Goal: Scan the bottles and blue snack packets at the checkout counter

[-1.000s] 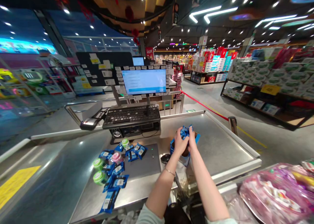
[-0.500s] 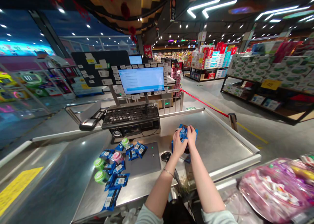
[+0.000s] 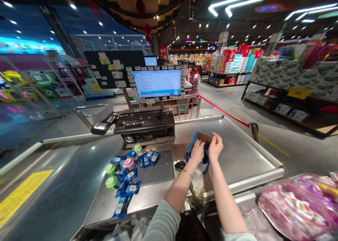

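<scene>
An open blue cardboard box [image 3: 189,150] with a brown inside is on the metal counter. Blue packets show inside it, partly covered by my hands. My left hand [image 3: 197,152] reaches over the box's opening, its fingers bent but apart against the packets; the fingertips are partly hidden. Raised by the box's right side is my right hand [image 3: 216,147], its fingers loosely bent with nothing visible in them. To the left, several blue packets [image 3: 132,188] lie scattered beside round tubs, among them a green-lidded tub [image 3: 112,183] and a pink-lidded tub [image 3: 129,163].
A black handheld scanner [image 3: 180,165] rests left of the box. Behind it stand a keyboard [image 3: 144,120] and a monitor [image 3: 158,83]. A grey flat panel [image 3: 158,172] is set into the counter [image 3: 245,156]. Pink plastic-wrapped goods [image 3: 298,202] sit at the right front.
My hands have parted: the right has moved right and up, and the left is lower over the box. More of the box's brown inside shows. The view has shifted slightly.
</scene>
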Tool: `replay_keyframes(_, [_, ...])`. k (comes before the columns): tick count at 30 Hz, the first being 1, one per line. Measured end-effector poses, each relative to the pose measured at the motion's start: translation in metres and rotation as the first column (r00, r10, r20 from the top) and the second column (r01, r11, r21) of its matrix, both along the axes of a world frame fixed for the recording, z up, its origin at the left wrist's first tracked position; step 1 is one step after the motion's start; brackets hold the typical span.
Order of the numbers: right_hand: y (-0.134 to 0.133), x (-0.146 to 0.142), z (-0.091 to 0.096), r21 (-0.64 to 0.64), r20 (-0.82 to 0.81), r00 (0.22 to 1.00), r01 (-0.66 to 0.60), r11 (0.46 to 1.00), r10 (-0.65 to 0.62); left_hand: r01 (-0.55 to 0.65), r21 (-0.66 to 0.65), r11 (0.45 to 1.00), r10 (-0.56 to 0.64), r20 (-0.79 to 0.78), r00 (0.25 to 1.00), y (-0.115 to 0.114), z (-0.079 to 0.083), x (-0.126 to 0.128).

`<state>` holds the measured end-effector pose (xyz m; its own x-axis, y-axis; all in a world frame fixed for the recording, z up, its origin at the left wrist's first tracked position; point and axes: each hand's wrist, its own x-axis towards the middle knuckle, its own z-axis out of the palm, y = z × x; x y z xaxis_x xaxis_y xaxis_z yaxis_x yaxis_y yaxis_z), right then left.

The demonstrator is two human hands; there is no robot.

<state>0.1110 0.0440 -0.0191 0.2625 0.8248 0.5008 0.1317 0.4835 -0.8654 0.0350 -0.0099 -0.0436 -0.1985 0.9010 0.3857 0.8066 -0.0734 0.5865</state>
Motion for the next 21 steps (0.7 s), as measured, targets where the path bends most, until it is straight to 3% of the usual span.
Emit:
replay_keyframes(4, [-0.03, -0.006, 0.006, 0.059, 0.013, 0.999, -0.051, 0.997, 0.05, -0.071, 0.159, 0.985, 0.078, -0.038, 0.996, -0.031, 0.014, -0.004])
replay_keyframes(8, [-0.066, -0.032, -0.001, 0.069, 0.082, 0.982, -0.174, 0.982, 0.168, -0.351, 0.25, 0.902, 0.372, -0.041, 0.927, -0.11, 0.011, -0.043])
replay_keyframes(10, [-0.086, -0.056, -0.011, 0.048, 0.152, 0.95, -0.281, 0.958, 0.272, -0.572, 0.275, 0.773, 0.609, -0.073, 0.789, -0.164, -0.001, -0.071])
replay_keyframes(12, [-0.108, -0.085, -0.023, 0.011, 0.239, 0.89, -0.402, 0.916, 0.388, -0.776, 0.286, 0.563, 0.823, -0.105, 0.558, -0.22, -0.015, -0.095])
replay_keyframes(14, [-0.131, -0.116, -0.035, -0.032, 0.333, 0.8, -0.519, 0.854, 0.499, -0.894, 0.242, 0.377, 0.924, -0.163, 0.346, -0.266, -0.025, -0.111])
replay_keyframes(15, [-0.142, -0.132, -0.04, -0.051, 0.374, 0.75, -0.572, 0.819, 0.546, -0.922, 0.206, 0.327, 0.935, -0.211, 0.285, -0.282, -0.028, -0.116])
replay_keyframes(16, [-0.153, -0.148, -0.045, -0.072, 0.419, 0.694, -0.618, 0.783, 0.586, -0.938, 0.162, 0.307, 0.93, -0.261, 0.259, -0.294, -0.031, -0.12])
replay_keyframes(18, [-0.171, -0.176, -0.053, -0.151, 0.567, 0.534, -0.681, 0.717, 0.627, -0.942, 0.061, 0.33, 0.889, -0.355, 0.289, -0.305, -0.033, -0.125])
replay_keyframes(21, [-0.187, -0.211, -0.065, -0.334, 0.798, 0.185, -0.657, 0.676, 0.574, -0.929, -0.06, 0.365, 0.829, -0.433, 0.354, -0.299, -0.037, -0.132])
